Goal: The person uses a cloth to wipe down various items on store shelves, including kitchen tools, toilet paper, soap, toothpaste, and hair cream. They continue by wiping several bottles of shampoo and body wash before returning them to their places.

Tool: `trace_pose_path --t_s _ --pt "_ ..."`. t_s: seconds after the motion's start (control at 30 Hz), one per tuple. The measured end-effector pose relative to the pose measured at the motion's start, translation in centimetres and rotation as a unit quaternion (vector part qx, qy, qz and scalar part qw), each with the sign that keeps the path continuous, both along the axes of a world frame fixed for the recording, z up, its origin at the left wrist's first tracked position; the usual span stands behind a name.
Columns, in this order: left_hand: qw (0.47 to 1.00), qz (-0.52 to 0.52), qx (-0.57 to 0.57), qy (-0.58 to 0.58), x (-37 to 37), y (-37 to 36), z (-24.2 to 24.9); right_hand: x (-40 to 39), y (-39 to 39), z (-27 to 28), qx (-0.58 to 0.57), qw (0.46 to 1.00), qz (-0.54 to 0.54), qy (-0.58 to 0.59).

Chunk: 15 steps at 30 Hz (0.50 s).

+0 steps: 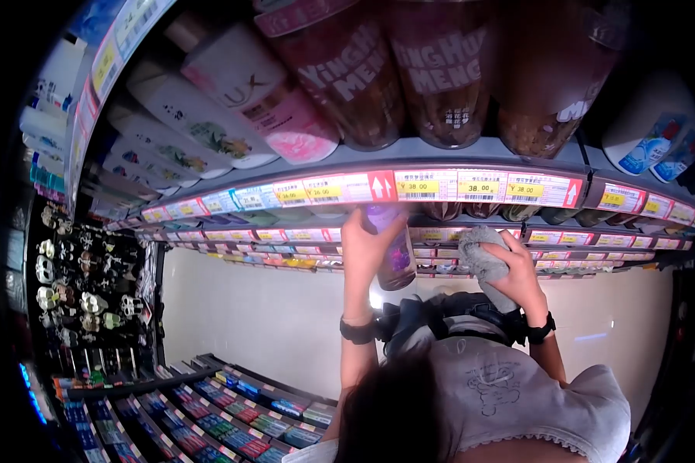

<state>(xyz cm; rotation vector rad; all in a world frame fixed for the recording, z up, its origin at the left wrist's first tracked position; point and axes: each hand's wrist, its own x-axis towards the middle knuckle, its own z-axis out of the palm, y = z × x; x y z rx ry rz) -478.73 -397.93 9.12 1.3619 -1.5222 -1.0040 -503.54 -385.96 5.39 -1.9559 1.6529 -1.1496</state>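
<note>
Just under the price-tag rail (347, 191), my left hand (369, 241) is closed around a clear bottle (399, 258) with a purple label. The bottle is tilted, its top near the rail and its base toward the floor. To the right, my right hand (517, 270) grips a grey fluffy cloth (483, 255), held in front of the lower shelf rails. My hands are apart from each other. Large bottles with pink labels (440, 77) stand on the shelf above, beside a pink and white bottle (270, 100).
Lower shelf rails (564, 238) with price tags run across behind my hands. Pale floor (247, 309) shows below. At the left is a rack of shoes (89, 270); at the bottom left, a shelf of small boxed goods (208, 409). White-and-blue bottles (649, 147) stand at the right.
</note>
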Motion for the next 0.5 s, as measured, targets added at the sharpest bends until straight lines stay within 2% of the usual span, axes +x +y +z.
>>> trace_pose_path --t_s 0.03,0.17,0.27,0.3,0.4,0.43,0.5 --pt "0.999 -0.007 0.039 0.004 -0.1 -0.4 0.6 0.0 0.2 -0.2 0.022 1.000 -0.018 -0.011" --pt "0.999 -0.012 0.031 -0.004 -0.2 -1.8 0.8 0.7 0.4 0.0 0.023 0.997 -0.053 -0.047" --pt "1.000 0.013 0.013 -0.023 -0.7 -2.2 0.6 1.2 0.6 0.0 0.017 0.997 -0.071 -0.019" --pt "1.000 -0.004 -0.021 0.005 -0.8 -2.5 0.0 1.3 0.7 -0.2 0.016 0.996 -0.082 -0.012" --pt "0.998 0.028 -0.035 0.048 -1.7 -2.6 -0.8 1.8 1.3 -0.2 0.028 0.991 -0.123 -0.035" --pt "1.000 0.016 0.009 0.020 -1.9 -2.4 0.1 2.0 1.4 -0.3 0.026 0.990 -0.129 -0.039" --pt "0.999 0.002 -0.034 0.038 -2.0 -3.1 -1.2 2.4 1.8 -0.6 0.025 0.989 -0.138 -0.049"
